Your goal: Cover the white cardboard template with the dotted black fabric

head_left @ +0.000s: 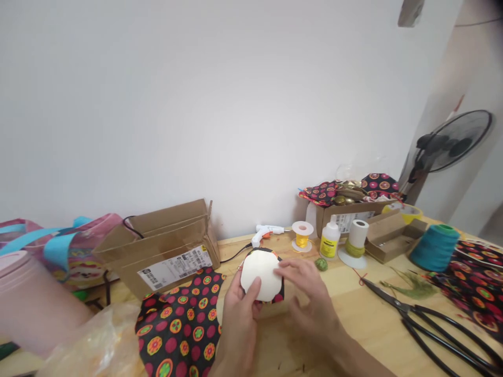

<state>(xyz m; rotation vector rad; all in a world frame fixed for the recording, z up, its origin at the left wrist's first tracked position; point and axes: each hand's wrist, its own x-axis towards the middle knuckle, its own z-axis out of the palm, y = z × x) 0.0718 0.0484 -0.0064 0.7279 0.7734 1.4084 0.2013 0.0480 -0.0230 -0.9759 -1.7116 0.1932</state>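
My left hand (239, 320) grips a white rounded piece (261, 275), thumb on its pale face and fingers behind. Black cloth with a bright flower print shows around the edge of this piece. My right hand (312, 298) is at its right side, fingers apart and stretched out, with the fingertips at the edge. Left of my hands, a larger piece of the same flowered cloth (184, 324) hangs over a cardboard box's front and spreads on the wooden table (275, 345). A white glue gun (267, 233) lies just behind the white piece.
Large black-handled scissors (408, 311) lie at the right. Behind them stand a glue bottle (330, 241), a yellow thread spool (302, 236) and a teal thread cone (434, 248). Cardboard boxes (168, 246) and a plastic bag (98, 340) occupy the left. A fan (451, 141) stands far right.
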